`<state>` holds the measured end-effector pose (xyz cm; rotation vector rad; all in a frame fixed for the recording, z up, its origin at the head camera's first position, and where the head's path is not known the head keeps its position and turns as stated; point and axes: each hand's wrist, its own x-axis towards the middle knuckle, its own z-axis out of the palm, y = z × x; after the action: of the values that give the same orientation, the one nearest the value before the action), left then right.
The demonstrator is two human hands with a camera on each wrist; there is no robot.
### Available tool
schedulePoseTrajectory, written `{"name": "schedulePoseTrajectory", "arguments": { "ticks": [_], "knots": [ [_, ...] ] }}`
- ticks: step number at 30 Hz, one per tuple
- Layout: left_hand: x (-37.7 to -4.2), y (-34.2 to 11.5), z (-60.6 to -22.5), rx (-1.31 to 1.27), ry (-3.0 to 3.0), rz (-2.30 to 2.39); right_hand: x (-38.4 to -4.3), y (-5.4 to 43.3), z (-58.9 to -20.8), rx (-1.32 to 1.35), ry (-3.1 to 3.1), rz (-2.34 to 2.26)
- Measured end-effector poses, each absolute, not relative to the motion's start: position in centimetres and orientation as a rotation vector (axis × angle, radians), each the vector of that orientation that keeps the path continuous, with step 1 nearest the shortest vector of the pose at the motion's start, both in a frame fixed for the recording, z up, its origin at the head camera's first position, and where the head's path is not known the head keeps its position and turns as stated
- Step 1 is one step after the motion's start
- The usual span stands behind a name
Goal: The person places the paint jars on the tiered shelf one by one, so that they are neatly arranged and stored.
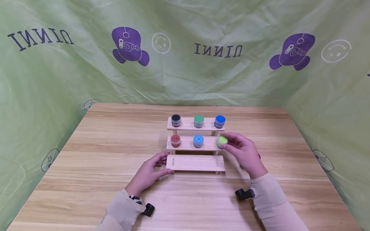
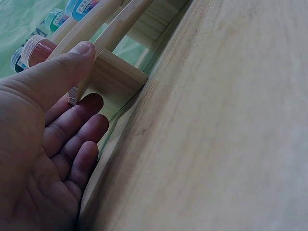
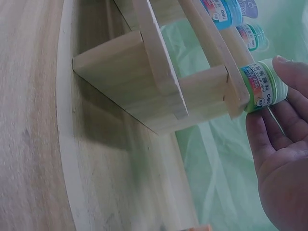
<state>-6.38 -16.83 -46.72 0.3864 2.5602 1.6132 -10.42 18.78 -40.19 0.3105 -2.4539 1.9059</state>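
A three-step wooden display rack stands on the table. My right hand pinches a yellow-green paint jar between thumb and fingers at the right end of the middle step; its printed label faces the right wrist camera. With thumb at the front corner and fingers toward the back, my left hand holds the left end of the bottom step. On the middle step sit a red-brown jar and a light blue jar. The top step carries a black jar, a green jar and a blue jar.
The wood-grain table runs back to a green printed curtain, which also hangs along both sides. Small black devices are worn at the left wrist and right wrist.
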Motion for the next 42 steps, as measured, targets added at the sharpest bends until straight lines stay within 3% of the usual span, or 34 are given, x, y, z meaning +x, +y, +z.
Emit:
{"name": "schedulePoseTrajectory", "arguments": {
  "ticks": [42],
  "knots": [
    [-6.40,-16.82,-46.84,0.402,2.562,1.624,-10.48,17.88,-40.85,0.282,-2.472,1.875]
  ]
}}
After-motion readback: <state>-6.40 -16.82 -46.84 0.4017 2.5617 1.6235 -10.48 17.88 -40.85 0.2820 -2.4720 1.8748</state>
